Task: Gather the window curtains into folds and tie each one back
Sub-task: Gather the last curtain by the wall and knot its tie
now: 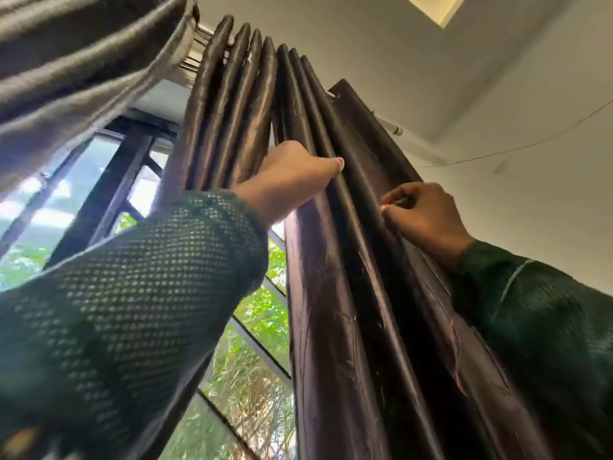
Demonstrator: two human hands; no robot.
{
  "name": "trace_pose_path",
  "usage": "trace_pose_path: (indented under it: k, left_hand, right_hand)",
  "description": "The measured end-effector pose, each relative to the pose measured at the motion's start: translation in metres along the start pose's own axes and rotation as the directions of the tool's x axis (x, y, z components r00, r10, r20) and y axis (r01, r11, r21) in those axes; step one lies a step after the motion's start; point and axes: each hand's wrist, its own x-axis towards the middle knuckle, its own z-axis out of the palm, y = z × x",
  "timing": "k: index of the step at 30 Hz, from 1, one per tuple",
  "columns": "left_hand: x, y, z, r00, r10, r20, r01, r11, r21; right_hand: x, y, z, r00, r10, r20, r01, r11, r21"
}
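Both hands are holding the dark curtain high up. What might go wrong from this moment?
The glossy dark brown curtain looks slippery, so folds pinched by the left hand and right hand may slide loose. Pulling downward could strain the thin white curtain rod, which ends close by. No tie-back is visible, so letting go to fetch one might undo the gathering.

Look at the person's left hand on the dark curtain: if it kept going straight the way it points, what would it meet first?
The left hand points rightward across the dark curtain. It would probably meet the next raised fold first, then the right hand gripping the far edge; depth between them is unclear.
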Motion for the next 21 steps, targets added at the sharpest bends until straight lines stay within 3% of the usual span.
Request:
trace_pose_path:
  k: [3,6,8,10,12,15,17,19,21]
  left_hand:
    - [0.008,-0.002,0.029,0.997,-0.038,-0.063,0.042,0.996,0.073]
    - [0.012,-0.009,0.054,0.994,-0.079,-0.077,0.092,0.980,0.175]
    - [0.016,-0.018,0.064,0.993,-0.090,-0.078,0.102,0.982,0.162]
    - [0.019,-0.027,0.068,0.990,-0.103,-0.092,0.113,0.987,0.116]
    - [0.020,-0.038,0.074,0.992,-0.089,-0.089,0.098,0.990,0.102]
    - [0.008,-0.047,0.094,0.996,0.020,0.091,-0.019,1.000,-0.012]
    - [-0.006,-0.053,0.115,0.967,0.108,0.230,-0.082,0.989,-0.121]
    - [-0.021,-0.062,0.140,0.918,0.153,0.365,-0.105,0.983,-0.150]
    - [-0.035,-0.072,0.157,0.872,0.174,0.458,-0.092,0.976,-0.196]
  right_hand:
    - [0.013,0.041,-0.008,0.993,0.114,0.026,-0.108,0.980,-0.165]
    - [0.018,0.076,-0.016,0.938,0.343,0.041,-0.317,0.903,-0.289]
    - [0.018,0.097,-0.023,0.888,0.456,0.066,-0.428,0.868,-0.251]
    - [0.016,0.112,-0.028,0.829,0.529,0.182,-0.521,0.849,-0.093]
    - [0.010,0.119,-0.029,0.799,0.511,0.317,-0.557,0.828,0.069]
    - [0.006,0.105,-0.013,0.844,0.376,0.381,-0.494,0.822,0.283]
    - [0.004,0.082,0.003,0.853,0.276,0.442,-0.471,0.773,0.426]
    - [0.003,0.064,0.019,0.811,0.144,0.567,-0.505,0.662,0.554]
    - [0.007,0.053,0.036,0.797,0.110,0.593,-0.498,0.674,0.545]
